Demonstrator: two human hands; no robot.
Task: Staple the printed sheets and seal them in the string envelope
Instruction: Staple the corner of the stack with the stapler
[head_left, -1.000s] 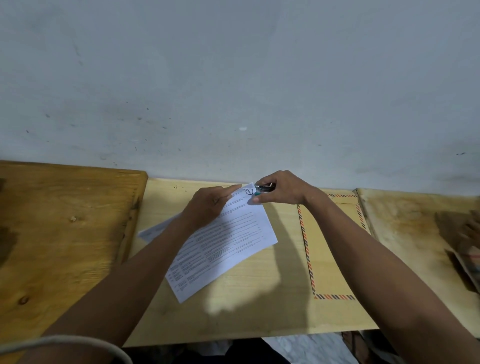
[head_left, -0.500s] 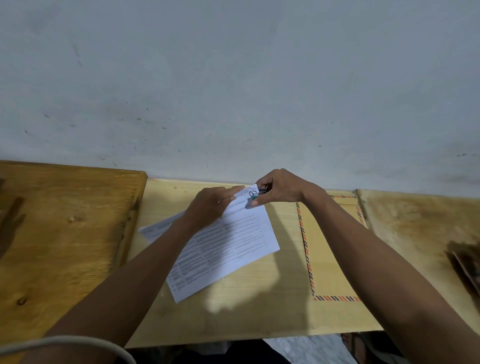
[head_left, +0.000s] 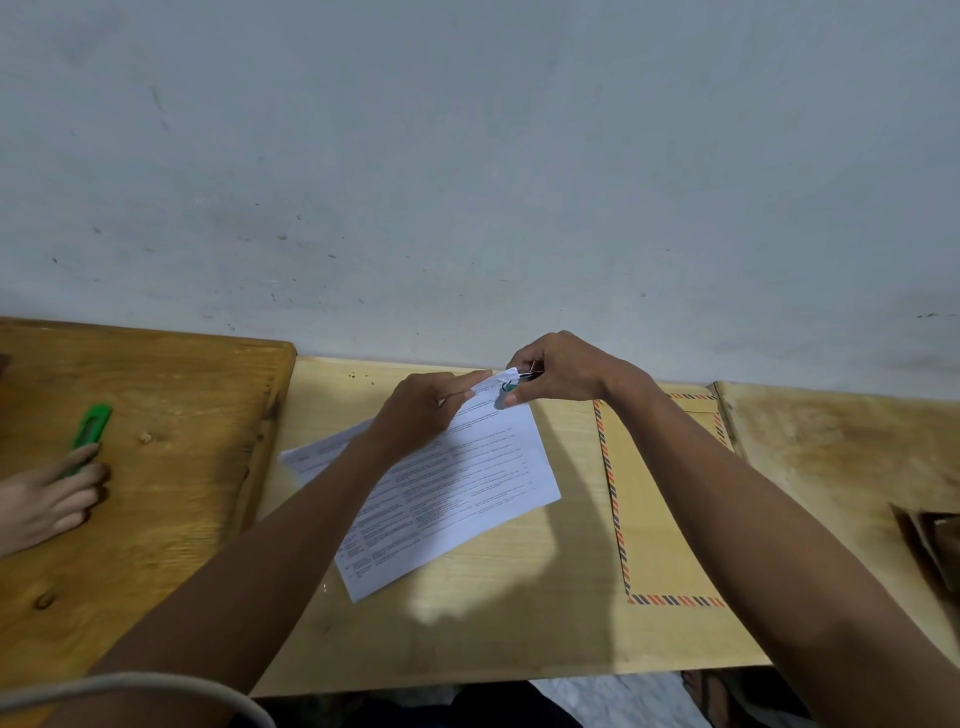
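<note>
Printed sheets (head_left: 457, 488) lay on the table (head_left: 519, 623), left of the striped envelope (head_left: 660, 493). Right hand (head_left: 558, 371) gripped a small stapler (head_left: 527, 375) at the sheets' far corner. Left hand (head_left: 423, 410) pressed the sheets, fingers straight. Far left of the sheets: another person's hand (head_left: 44, 499) touching a green cutter (head_left: 91, 431).

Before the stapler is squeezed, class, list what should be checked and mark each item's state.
1. Right hand grips the stapler: ok.
2. Stapler sits at the sheets' far corner: ok.
3. Left hand presses the sheets flat: ok.
4. Sheet edges aligned: not ok, one sheet sticks out at the left.
5. Corner fully inside the stapler: cannot tell.
6. Envelope within reach beside the sheets: ok.
</note>
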